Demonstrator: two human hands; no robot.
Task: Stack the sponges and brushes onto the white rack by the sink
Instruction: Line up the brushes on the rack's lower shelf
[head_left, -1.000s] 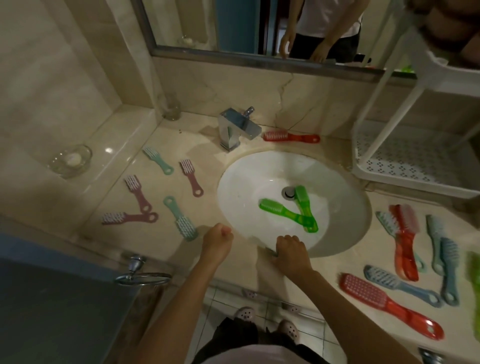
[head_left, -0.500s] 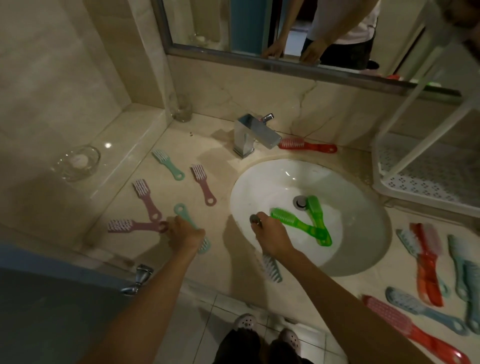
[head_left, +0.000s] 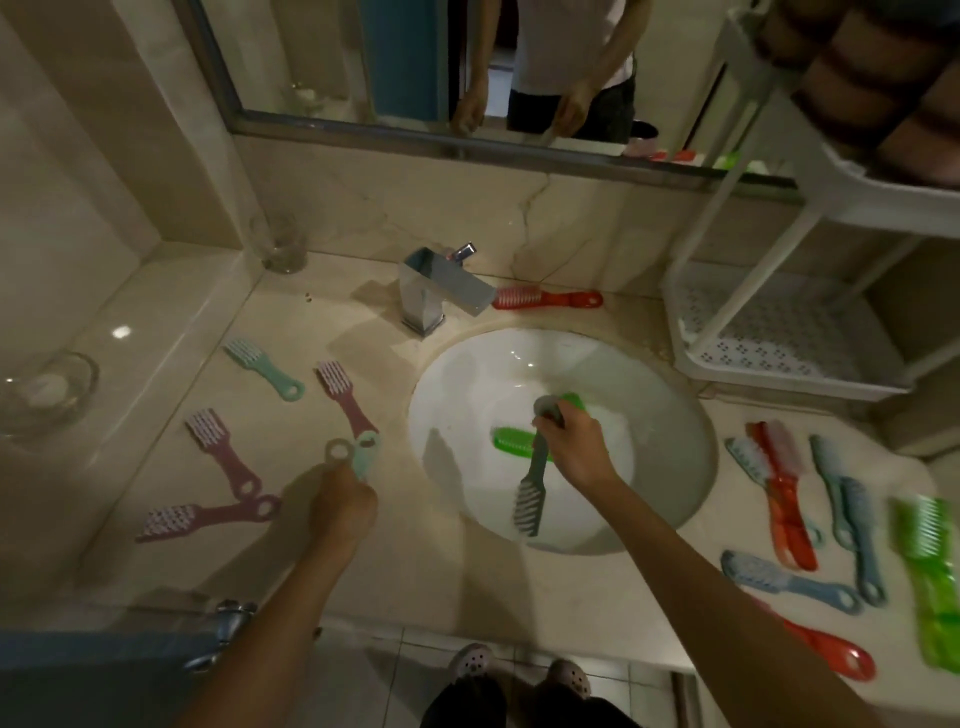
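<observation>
My left hand (head_left: 343, 501) is shut on a mint-green brush (head_left: 366, 454), whose ringed handle end sticks up past my fingers; its bristles are hidden. Over the white sink (head_left: 467, 364), my right hand (head_left: 574, 444) grips a grey brush (head_left: 532, 493) by its handle, bristles hanging down toward me. Two green brushes (head_left: 511, 440) lie in the basin under that hand, partly hidden. The white rack (head_left: 779, 358) stands at the back right of the counter, its lower shelf bare.
Several pink and mint brushes (head_left: 218, 441) lie on the counter to the left. Red, blue, teal and green brushes (head_left: 789, 509) lie to the right. A red brush (head_left: 548, 299) lies behind the chrome tap (head_left: 441, 288). A glass (head_left: 283, 244) and a glass dish (head_left: 44, 389) stand at left.
My left hand has lifted the mint-green brush off the counter. My right hand has carried the grey brush from the counter's front edge out over the sink.
</observation>
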